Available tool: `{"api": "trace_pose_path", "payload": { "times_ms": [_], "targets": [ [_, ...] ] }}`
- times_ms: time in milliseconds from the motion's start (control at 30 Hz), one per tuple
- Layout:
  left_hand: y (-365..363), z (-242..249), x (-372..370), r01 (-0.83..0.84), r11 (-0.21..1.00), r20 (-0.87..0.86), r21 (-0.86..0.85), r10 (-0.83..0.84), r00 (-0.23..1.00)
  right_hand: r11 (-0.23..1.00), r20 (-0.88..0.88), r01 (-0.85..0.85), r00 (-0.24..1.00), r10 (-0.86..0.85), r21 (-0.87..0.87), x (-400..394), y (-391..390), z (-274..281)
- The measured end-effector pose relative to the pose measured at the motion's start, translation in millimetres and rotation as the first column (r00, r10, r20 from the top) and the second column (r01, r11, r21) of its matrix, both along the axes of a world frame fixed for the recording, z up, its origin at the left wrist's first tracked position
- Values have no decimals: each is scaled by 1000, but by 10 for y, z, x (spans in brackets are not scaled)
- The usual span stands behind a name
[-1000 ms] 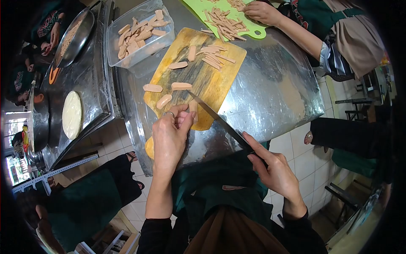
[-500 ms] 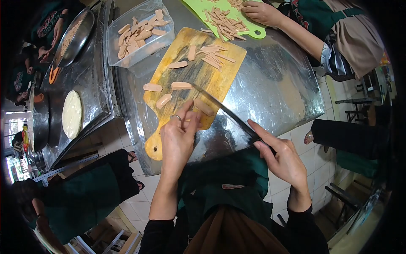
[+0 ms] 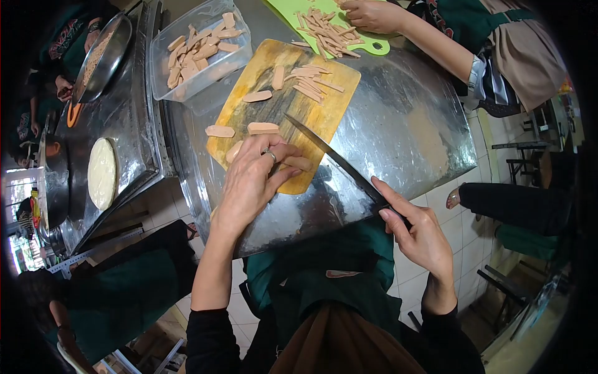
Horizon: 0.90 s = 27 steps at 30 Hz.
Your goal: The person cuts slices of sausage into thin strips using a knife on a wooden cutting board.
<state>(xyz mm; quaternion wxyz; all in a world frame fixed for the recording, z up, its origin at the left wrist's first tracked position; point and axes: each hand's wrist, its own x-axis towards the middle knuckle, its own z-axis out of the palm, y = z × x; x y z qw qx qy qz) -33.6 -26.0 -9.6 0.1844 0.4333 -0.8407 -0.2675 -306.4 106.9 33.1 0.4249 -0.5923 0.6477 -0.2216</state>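
Observation:
My left hand (image 3: 249, 177) is over the lower part of a wooden cutting board (image 3: 339, 81), thumb and fingers closed around a sausage piece (image 3: 299, 163). A kitchen knife (image 3: 336, 156) is gripped in my right hand (image 3: 417, 234), its blade slanting up-left over the board with the tip near the middle. Around my left hand lie more sausage pieces (image 3: 263, 128), one partly covered by my fingers. Higher up the board are two further pieces (image 3: 257, 96) and a small pile of thin sausage strips (image 3: 314, 82).
A clear plastic container (image 3: 159, 68) of sausage pieces stands at the board's upper left. Another person's hand (image 3: 374, 15) is at a green cutting board (image 3: 374, 47) with strips. To the left are a pan (image 3: 118, 59) and a round of dough (image 3: 101, 174).
My left hand has turned palm-down and closed round the sausage piece, covering some of the board. The knife tip has shifted slightly upward; my right hand keeps its grip.

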Motion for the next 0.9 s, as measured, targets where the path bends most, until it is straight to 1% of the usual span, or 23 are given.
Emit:
{"api": "trace_pose_path", "payload": {
  "times_ms": [133,200,400,500,600,633,700,733,833,900],
  "targets": [
    [52,66,-35,-65,998,37,15,65,997,998,-1,-30,1000,30,53,6,-51,3],
    [66,95,-45,-80,997,65,18,79,995,998,1,-42,999,42,52,17,-76,4],
    [72,51,-35,-68,998,35,-3,69,997,998,16,-59,998,59,18,28,-124,-17],
    [50,64,9,-87,996,-58,-2,86,995,999,20,-41,999,40,25,18,-139,-7],
    [29,104,142,-181,980,-74,-84,175,982,995,24,-9,1000,7,96,3,-167,42],
    [1,114,187,-215,974,-35,-76,213,976,992,26,0,1000,-3,127,1,-177,51],
    [-77,131,258,-287,955,44,-68,290,956,992,24,4,1000,-7,126,-2,-176,40],
    [-89,110,273,-268,950,29,-162,276,961,992,22,7,1000,-10,124,-2,-173,32],
    [-5,177,190,-276,925,-3,-261,285,959,1000,8,-23,1000,23,-13,-8,-129,-30],
    [163,120,165,-262,953,-40,-151,259,965,999,-10,-30,999,31,17,-25,-108,-9]
  ]
}}
